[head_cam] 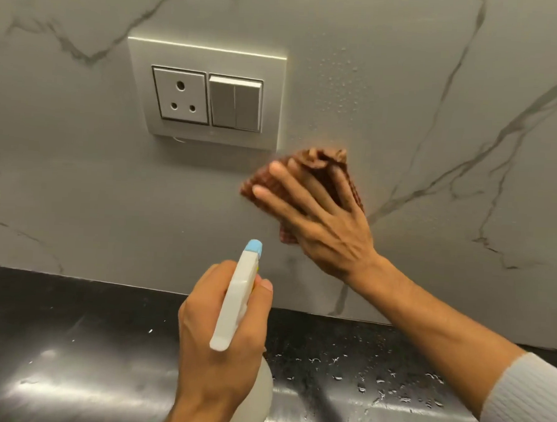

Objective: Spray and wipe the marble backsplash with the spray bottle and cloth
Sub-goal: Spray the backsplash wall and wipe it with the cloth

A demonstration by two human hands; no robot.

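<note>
Head view is filled by the marble backsplash (406, 88), grey-white with dark veins, rising from the far edge of a black tabletop (70, 345); the right hand (321, 226) is laid flat against the marble, its fingers (282, 178) spread wide and pointing up and to the left, and a brown checked cloth (321, 161) is pressed between palm and stone, bunched above the fingertips and showing again below the heel of the hand; a ribbed pale sleeve (528, 401) is seen at the lower right edge of the frame; a patch of fine spray droplets (341, 88) is seen on the marble just above the cloth; a socket and switch plate (206, 94) is set into the backsplash up and to the left of the cloth, near it but not touched by it; the spray bottle (237, 295), white with a light blue nozzle, is held over the tabletop by the left hand (218, 346), whose fingers are wrapped closed around the neck, one fingertip showing beside the trigger area; the nozzle is aimed up at the marble, just below the wiping hand and apart from it; the cloudy body of the bottle is partly hidden beneath the hand; water drops (374, 380) are scattered over the glossy tabletop toward its right edge, beneath the right forearm.
</note>
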